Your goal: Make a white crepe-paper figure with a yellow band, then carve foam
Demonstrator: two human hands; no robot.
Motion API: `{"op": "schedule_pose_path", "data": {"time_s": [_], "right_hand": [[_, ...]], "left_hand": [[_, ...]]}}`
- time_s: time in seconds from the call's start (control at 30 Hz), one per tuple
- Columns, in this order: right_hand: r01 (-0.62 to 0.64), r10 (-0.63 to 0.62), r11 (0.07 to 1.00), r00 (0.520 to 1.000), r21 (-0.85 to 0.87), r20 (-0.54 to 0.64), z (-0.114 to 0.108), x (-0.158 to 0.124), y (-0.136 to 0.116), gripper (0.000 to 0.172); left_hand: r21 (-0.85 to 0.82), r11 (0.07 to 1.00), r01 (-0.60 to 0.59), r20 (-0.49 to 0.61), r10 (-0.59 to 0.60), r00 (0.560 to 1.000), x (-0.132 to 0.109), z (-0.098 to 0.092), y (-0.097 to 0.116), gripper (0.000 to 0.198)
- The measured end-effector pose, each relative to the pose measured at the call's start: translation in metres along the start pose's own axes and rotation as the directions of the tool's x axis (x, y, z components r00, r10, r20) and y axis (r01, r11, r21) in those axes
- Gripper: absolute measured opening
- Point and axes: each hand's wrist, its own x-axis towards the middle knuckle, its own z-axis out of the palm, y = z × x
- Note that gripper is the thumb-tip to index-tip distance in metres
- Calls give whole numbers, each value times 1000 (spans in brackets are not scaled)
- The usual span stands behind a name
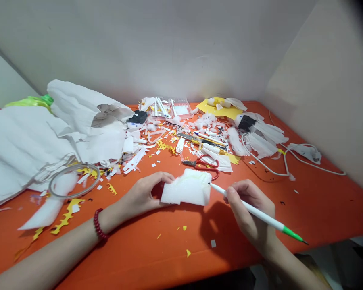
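Note:
A white foam-like piece (189, 187) is held near the middle of the orange table (133, 249), with my left hand (151, 187) gripping its left end between thumb and fingers. My right hand (252, 209) is closed around a white marker (261, 216) with a green end. The marker's dark tip points left and is at the right edge of the white piece; whether it touches is hard to tell. Just behind the piece lie red-handled scissors (203, 162).
A yellow cutter (196, 140) lies among paper scraps (169, 135). Marker cases (181, 108) stand at the back. White sheets (27, 141) and a tape ring (53, 192) are on the left. A white cable (263, 164) and yellow sheet (210, 108) lie at the right and back.

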Motion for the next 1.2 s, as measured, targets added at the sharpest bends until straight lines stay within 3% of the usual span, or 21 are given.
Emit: {"op": "schedule_pose_path", "data": {"time_s": [0.17, 0.37, 0.67, 1.2], "right_hand": [[168, -164, 985, 982, -39, 92, 22, -9, -26, 13], [318, -314, 947, 945, -38, 98, 44, -11, -38, 8], [297, -292, 954, 952, -45, 87, 54, -11, -32, 6], [247, -236, 966, 964, -75, 125, 46, -10, -31, 11]], "left_hand": [[1, 1000, -10, -15, 10, 1000, -3, 1, -1, 33], [-6, 1000, -26, -34, 26, 999, -3, 3, -2, 32], [-18, 999, -27, -28, 26, 999, -4, 3, -3, 30], [-20, 1000, -16, -12, 15, 1000, -3, 4, -4, 31]]}}
